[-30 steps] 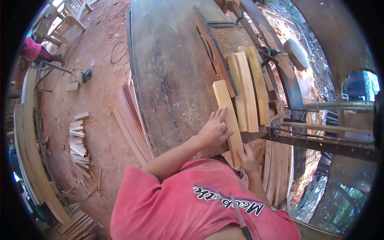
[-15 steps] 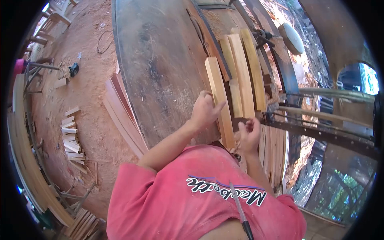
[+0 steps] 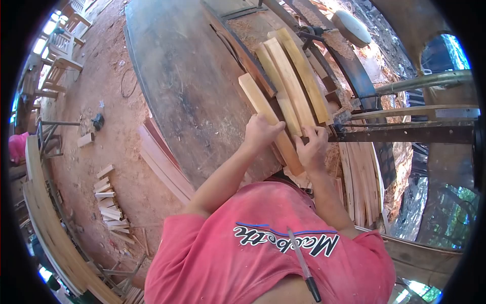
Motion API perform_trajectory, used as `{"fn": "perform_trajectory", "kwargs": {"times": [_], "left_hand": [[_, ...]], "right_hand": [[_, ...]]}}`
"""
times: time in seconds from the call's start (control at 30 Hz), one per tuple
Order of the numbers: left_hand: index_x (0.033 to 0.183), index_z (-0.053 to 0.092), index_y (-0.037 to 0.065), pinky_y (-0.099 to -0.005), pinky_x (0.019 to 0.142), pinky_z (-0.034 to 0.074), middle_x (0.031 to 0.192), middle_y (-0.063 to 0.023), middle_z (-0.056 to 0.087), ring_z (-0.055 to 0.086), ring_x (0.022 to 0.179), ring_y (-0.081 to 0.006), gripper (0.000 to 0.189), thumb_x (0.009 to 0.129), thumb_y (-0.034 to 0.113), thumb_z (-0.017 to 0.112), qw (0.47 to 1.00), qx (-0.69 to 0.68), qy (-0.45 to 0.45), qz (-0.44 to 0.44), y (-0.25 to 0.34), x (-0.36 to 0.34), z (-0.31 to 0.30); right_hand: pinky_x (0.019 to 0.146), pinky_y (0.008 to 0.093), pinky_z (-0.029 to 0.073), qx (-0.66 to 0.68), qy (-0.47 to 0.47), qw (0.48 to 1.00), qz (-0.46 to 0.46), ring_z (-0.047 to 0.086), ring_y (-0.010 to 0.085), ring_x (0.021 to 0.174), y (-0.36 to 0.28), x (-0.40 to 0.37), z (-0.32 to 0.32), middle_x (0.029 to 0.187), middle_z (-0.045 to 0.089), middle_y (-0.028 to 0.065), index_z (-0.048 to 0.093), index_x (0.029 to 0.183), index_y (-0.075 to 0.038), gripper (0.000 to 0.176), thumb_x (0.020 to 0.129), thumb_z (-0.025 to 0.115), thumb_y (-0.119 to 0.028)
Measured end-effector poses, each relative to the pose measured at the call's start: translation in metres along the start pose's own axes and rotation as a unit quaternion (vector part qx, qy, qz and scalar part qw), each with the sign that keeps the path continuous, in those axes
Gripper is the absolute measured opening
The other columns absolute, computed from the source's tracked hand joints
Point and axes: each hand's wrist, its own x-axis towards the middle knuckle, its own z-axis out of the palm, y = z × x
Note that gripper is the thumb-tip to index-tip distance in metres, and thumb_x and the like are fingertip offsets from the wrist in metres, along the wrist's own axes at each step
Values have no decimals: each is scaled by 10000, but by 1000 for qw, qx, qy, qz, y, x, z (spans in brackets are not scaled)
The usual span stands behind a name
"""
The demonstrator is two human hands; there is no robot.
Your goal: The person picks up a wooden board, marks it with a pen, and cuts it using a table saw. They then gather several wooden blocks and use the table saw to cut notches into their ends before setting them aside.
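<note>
Two bare hands work at the near rim of a dark round saw table (image 3: 187, 86). The left hand (image 3: 260, 133) has its fingers curled down over a single slat (image 3: 255, 99), gripping it; this slat lies on the tabletop, slanting away from the person, just beside a dark fence rail (image 3: 238, 48). The right hand (image 3: 312, 148) sits at the slat's near end, fingers bent with tips on wood; I cannot tell if it grips. Three more slats (image 3: 291, 76) lie side by side beyond the rail, touching one another. Right of the hands a metal bar (image 3: 405, 134) crowds close. Left of the slat the tabletop lies bare to its curved edge, where boards (image 3: 162, 159) lean
</note>
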Motion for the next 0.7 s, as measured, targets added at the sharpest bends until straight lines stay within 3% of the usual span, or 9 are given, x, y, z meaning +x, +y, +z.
{"fn": "perform_trajectory", "kwargs": {"times": [0.13,0.2,0.3,0.4,0.47,0.57,0.63,0.67,0.7], "left_hand": [[970,667,-75,-383,764,565,894,-163,710,698,829,-237,315,806,189,716,989,-125,-20,-79,-17,-10,-15],[1006,664,-68,-341,785,568,992,-156,708,706,895,-230,345,775,175,747,926,-351,-95,-104,-53,-6,-11],[1024,653,-58,-339,761,580,929,-109,709,702,842,-211,247,812,63,693,878,-461,-79,-104,-56,-10,-10],[1055,636,-88,-324,764,581,984,-137,704,701,856,-214,272,841,70,688,883,-448,-81,-115,-47,-12,-13],[1050,637,-94,-322,756,581,1015,-149,699,705,865,-215,268,855,83,687,915,-383,-78,-97,-36,-8,-10],[1109,627,-141,-335,806,572,1110,-193,690,696,972,-216,343,901,128,667,962,-240,-79,-103,-26,0,-7],[1169,614,-163,-334,887,542,1194,-233,662,663,1080,-215,422,917,172,664,992,-97,64,58,-24,6,-3],[1174,615,-177,-350,948,509,1368,-281,558,624,1179,-256,443,930,192,643,978,-199,64,18,-11,5,-10],[1174,615,-177,-350,948,509,1368,-281,558,624,1179,-256,443,930,192,643,976,-204,77,16,-12,9,-7]], "right_hand": [[864,450,447,-14,36,999,7,541,332,981,7,-2,-2,1017,540,127,673,1078,-74,381,728,819,-113],[865,449,448,-18,57,998,12,544,331,978,13,-6,1,1015,543,125,673,1071,-72,361,740,812,-110],[880,448,450,11,79,997,19,548,336,992,17,-7,5,1023,556,129,667,1069,-62,336,759,794,-96],[893,446,450,143,52,988,36,550,347,996,8,-15,-8,1021,571,127,649,1085,-50,355,761,790,-89],[902,441,449,205,-72,976,-7,542,363,1015,1,-30,-18,1076,554,146,610,1190,-41,478,753,794,-102],[920,453,442,83,-133,988,1,524,370,1042,-31,-44,-33,1136,518,173,561,1292,-52,601,744,799,-121],[942,471,429,50,-164,985,-6,503,376,1066,-23,-53,-28,1176,483,201,512,1389,-67,707,743,795,-123],[941,476,429,37,-170,985,20,502,378,1062,-19,-53,-27,1173,483,205,497,1416,-74,730,749,789,-126],[940,481,428,24,-174,983,45,500,380,1058,-15,-52,-26,1169,482,209,483,1443,-81,753,754,783,-128]]}}
